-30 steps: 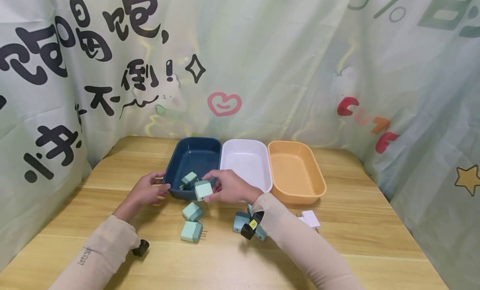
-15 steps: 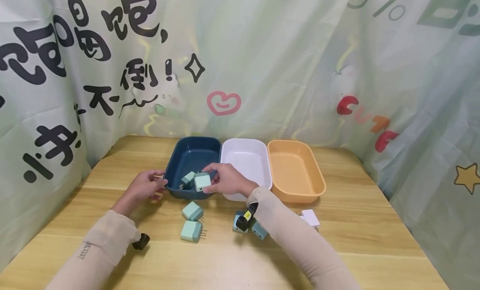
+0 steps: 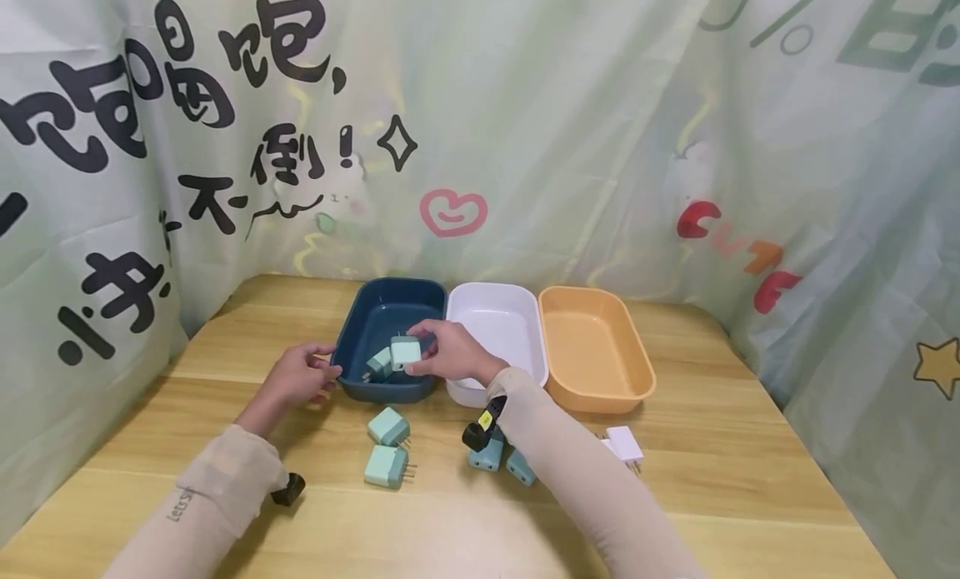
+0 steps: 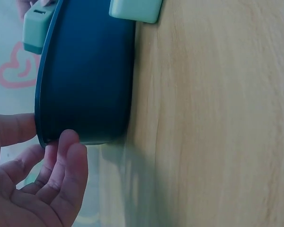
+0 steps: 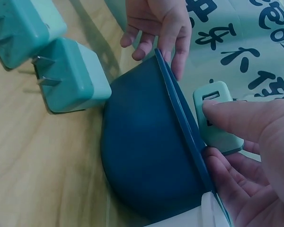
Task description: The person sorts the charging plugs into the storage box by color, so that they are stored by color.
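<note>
In the head view my right hand (image 3: 453, 351) holds a mint-green charger (image 3: 406, 352) over the dark blue tray (image 3: 352, 329). The right wrist view shows the thumb on the face of this charger (image 5: 219, 118) with its ports, and fingers on its other side. Another green charger (image 3: 379, 362) lies inside the tray. My left hand (image 3: 298, 374) is at the tray's left edge; in the left wrist view its thumb and curled fingers (image 4: 75, 175) hold the rim from two sides. Two more green chargers (image 3: 388, 427) (image 3: 386, 466) lie on the table before the tray.
A white tray (image 3: 534, 346) and an orange tray (image 3: 637, 379) stand right of the blue one. Blue chargers (image 3: 486, 456) lie partly under my right forearm. White chargers (image 3: 624, 443) are farther right. A printed curtain (image 3: 525, 146) hangs behind the table (image 3: 712, 446).
My right hand has moved the green charger slightly up and farther over the blue tray. The left hand stays at the tray's edge. The head view has shifted a little.
</note>
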`<state>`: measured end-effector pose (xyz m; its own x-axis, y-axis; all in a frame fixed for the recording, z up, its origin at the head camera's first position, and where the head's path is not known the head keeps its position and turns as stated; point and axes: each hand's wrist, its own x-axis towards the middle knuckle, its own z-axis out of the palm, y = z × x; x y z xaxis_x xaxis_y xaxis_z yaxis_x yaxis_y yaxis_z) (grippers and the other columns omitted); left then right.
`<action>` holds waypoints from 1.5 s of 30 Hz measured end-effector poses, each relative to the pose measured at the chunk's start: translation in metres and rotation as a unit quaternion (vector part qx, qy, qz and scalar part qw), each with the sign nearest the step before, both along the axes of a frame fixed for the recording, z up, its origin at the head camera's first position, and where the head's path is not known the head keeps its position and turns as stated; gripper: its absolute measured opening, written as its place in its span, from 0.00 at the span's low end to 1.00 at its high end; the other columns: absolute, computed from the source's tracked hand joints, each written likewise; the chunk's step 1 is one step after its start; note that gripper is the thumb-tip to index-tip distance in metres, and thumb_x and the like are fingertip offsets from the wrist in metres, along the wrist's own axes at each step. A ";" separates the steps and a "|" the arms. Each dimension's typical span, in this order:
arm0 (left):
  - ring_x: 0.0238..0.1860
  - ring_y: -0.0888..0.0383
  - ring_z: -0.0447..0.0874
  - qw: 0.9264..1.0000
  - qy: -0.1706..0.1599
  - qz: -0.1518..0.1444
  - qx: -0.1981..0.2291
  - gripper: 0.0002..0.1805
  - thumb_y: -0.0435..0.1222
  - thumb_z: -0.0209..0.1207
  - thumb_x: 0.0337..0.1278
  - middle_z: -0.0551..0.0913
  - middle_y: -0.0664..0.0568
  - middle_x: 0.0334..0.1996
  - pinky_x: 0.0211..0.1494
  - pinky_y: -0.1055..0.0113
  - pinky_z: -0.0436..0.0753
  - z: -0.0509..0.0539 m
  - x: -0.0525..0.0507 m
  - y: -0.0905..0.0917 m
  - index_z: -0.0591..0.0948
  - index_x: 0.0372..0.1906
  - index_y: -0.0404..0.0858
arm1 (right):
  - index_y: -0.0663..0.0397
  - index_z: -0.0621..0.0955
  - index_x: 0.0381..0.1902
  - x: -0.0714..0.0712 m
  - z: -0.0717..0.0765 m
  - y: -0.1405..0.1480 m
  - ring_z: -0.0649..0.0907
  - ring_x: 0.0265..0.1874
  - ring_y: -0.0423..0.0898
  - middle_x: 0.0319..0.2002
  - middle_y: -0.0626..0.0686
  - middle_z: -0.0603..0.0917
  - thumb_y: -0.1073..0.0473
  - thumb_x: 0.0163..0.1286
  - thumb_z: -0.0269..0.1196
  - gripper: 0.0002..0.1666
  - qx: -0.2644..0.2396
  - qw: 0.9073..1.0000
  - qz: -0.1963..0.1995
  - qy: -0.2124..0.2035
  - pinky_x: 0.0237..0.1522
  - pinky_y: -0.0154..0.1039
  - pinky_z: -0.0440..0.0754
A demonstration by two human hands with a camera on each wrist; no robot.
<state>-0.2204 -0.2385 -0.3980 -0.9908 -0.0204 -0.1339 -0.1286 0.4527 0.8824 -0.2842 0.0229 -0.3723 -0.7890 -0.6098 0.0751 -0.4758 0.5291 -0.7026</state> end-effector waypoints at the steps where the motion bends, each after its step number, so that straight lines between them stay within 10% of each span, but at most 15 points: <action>1: 0.37 0.47 0.83 1.000 -0.001 0.000 0.001 0.28 0.30 0.56 0.65 0.77 0.34 0.45 0.35 0.58 0.84 -0.001 0.000 0.000 0.65 0.67 0.26 | 0.55 0.78 0.58 -0.001 0.000 0.000 0.81 0.31 0.41 0.49 0.53 0.80 0.54 0.56 0.75 0.33 0.000 1.000 -0.003 -0.002 0.35 0.32 0.80; 45: 0.37 0.48 0.84 1.000 -0.010 0.017 -0.002 0.28 0.33 0.57 0.66 0.77 0.35 0.46 0.36 0.57 0.84 -0.002 0.002 0.001 0.67 0.67 0.30 | 0.59 0.77 0.58 -0.043 -0.005 -0.022 0.84 0.35 0.41 0.51 0.57 0.81 0.57 0.57 0.74 0.32 0.005 0.998 -0.055 -0.021 0.39 0.34 0.81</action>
<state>-0.2182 -0.2380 -0.3998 -0.9867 -0.0552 -0.1527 -0.1611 0.4503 0.8782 -0.3272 0.0009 -0.3771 -0.8534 -0.5201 0.0352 -0.3853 0.5837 -0.7147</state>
